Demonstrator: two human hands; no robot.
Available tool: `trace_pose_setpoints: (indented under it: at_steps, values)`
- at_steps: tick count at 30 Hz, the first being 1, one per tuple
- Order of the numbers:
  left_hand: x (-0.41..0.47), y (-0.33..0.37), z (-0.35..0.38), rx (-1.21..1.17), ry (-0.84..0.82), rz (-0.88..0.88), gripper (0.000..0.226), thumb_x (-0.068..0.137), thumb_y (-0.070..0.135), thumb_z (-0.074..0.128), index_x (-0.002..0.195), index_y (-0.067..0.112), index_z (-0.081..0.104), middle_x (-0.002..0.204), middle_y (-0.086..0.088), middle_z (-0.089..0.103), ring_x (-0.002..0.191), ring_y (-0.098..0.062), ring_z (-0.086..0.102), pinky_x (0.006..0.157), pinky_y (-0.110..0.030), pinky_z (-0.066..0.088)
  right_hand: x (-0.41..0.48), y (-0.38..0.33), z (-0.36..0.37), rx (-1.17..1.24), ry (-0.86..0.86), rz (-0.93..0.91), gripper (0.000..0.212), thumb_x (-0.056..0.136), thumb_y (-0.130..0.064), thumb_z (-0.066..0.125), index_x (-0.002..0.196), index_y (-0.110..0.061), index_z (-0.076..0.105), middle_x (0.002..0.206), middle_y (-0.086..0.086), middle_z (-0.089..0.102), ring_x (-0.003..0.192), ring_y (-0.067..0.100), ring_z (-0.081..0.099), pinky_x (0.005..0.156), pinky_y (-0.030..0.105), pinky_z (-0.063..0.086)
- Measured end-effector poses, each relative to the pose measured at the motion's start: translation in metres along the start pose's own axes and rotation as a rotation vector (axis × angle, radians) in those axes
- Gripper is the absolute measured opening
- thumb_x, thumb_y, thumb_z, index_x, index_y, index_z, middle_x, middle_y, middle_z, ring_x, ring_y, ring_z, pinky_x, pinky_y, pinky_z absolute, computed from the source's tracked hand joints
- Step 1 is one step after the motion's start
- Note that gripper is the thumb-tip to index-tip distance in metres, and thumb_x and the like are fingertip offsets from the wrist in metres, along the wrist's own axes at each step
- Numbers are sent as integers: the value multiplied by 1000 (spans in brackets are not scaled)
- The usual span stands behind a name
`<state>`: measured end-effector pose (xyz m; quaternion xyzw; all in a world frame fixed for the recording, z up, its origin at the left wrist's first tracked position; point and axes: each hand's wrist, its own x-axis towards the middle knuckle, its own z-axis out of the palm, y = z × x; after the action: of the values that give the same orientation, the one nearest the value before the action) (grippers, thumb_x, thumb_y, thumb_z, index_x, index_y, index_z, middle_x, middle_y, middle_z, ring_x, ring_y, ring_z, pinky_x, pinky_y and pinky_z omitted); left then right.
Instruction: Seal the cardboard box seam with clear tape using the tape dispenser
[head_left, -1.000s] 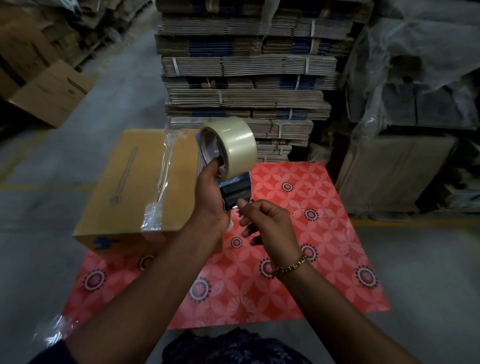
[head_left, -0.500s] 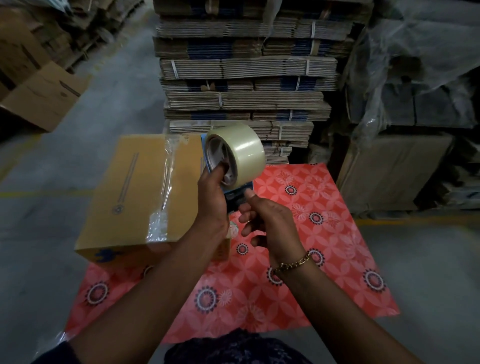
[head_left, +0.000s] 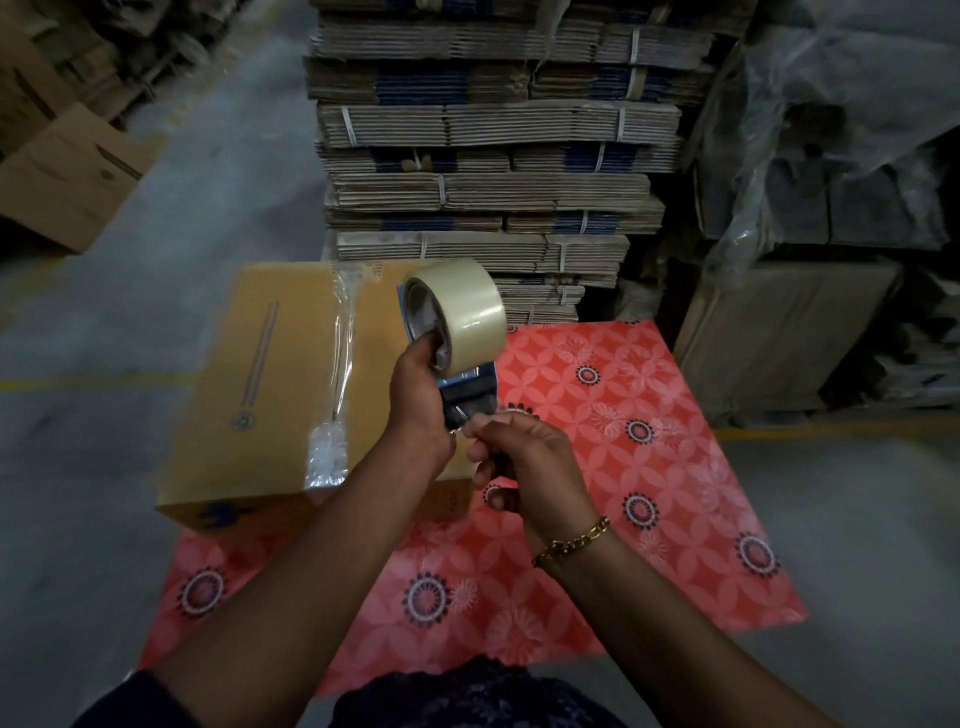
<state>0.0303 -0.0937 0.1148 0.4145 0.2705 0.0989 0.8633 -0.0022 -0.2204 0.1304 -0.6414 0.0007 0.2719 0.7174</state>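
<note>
A closed brown cardboard box (head_left: 249, 415) lies on a red patterned mat (head_left: 649, 467). A strip of clear tape (head_left: 340, 374) runs along the box's top seam, crinkled at its near end. My left hand (head_left: 418, 402) grips the tape dispenser (head_left: 467, 384), which is raised above the box's right side with the clear tape roll (head_left: 465, 312) on top. My right hand (head_left: 524, 457) pinches at the dispenser's lower front end with thumb and forefinger; the tape end itself is too small to make out.
A tall stack of bundled flat cartons (head_left: 488, 156) stands just behind the box. Plastic-wrapped stock (head_left: 831, 156) and a large carton (head_left: 779, 332) sit to the right. Open boxes (head_left: 67, 176) lie at the far left on the grey concrete floor (head_left: 104, 519).
The dispenser and both hands have shifted slightly; my right hand has dropped a little and closed its thumb and forefinger at the dispenser's front end. The box and its tape strip stay in place.
</note>
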Motion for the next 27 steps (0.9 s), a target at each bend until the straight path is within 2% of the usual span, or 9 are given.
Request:
trace_pose_setpoints:
  at_steps: [5, 11, 15, 18, 19, 22, 24, 26, 27]
  values:
    - [18, -2, -11, -75, -28, -63, 36, 97, 34, 46, 84, 13, 73, 67, -5, 72, 56, -22, 67, 55, -26, 52, -4, 12, 8, 9, 32, -3, 21, 93, -17, 64, 71, -18, 66, 58, -4, 63, 41, 8, 52, 36, 15, 32]
    - [35, -2, -30, 14, 54, -100, 40, 94, 37, 48, 109, 8, 71, 78, -9, 71, 66, -25, 66, 64, -30, 50, -13, 31, 7, -25, 39, 42, 20, 92, -16, 62, 73, -16, 65, 58, -4, 64, 43, 9, 54, 39, 17, 32]
    - [41, -11, -43, 71, 88, -152, 38, 94, 37, 48, 111, 9, 68, 90, -13, 67, 69, -28, 64, 65, -31, 49, -12, 45, 11, -54, 44, 82, 16, 92, -16, 62, 77, -13, 68, 58, -3, 64, 45, 10, 54, 40, 18, 33]
    - [46, -21, -52, 112, 123, -156, 42, 86, 38, 52, 110, 8, 69, 89, -14, 69, 63, -27, 69, 56, -29, 54, -8, 57, 12, -33, 60, 163, 19, 92, -17, 63, 74, -18, 70, 59, -3, 64, 44, 11, 54, 41, 18, 32]
    - [48, -24, -54, 145, 141, -145, 44, 79, 39, 55, 107, 8, 70, 87, -14, 70, 63, -28, 69, 55, -32, 55, -6, 61, 12, -24, 63, 190, 17, 92, -18, 64, 76, -18, 70, 60, -3, 64, 44, 10, 54, 41, 18, 33]
    - [58, -32, -66, 346, 273, -113, 50, 67, 37, 57, 99, 1, 70, 92, -17, 65, 83, -31, 63, 74, -55, 55, 2, 76, 16, -8, 69, 256, 15, 91, -21, 66, 77, -16, 68, 60, -4, 64, 42, 9, 54, 41, 17, 34]
    - [65, -41, -77, 447, 302, -64, 38, 73, 30, 59, 91, -2, 68, 86, -17, 63, 82, -28, 57, 71, -49, 49, 7, 87, 18, 5, 96, 291, 18, 91, -21, 66, 73, -17, 65, 60, -4, 64, 42, 9, 54, 39, 16, 35]
    - [70, -48, -86, 515, 257, 24, 16, 81, 19, 61, 82, 5, 69, 80, -13, 64, 78, -23, 56, 70, -37, 42, 10, 96, 17, 24, 128, 320, 19, 92, -20, 65, 73, -18, 66, 59, -5, 65, 41, 9, 54, 38, 15, 36]
    - [73, -51, -90, 581, 237, 77, 15, 82, 21, 63, 81, 8, 70, 79, -11, 66, 77, -22, 56, 71, -35, 41, 12, 100, 16, 31, 139, 332, 17, 93, -19, 64, 76, -17, 66, 59, -5, 66, 41, 9, 55, 37, 15, 36]
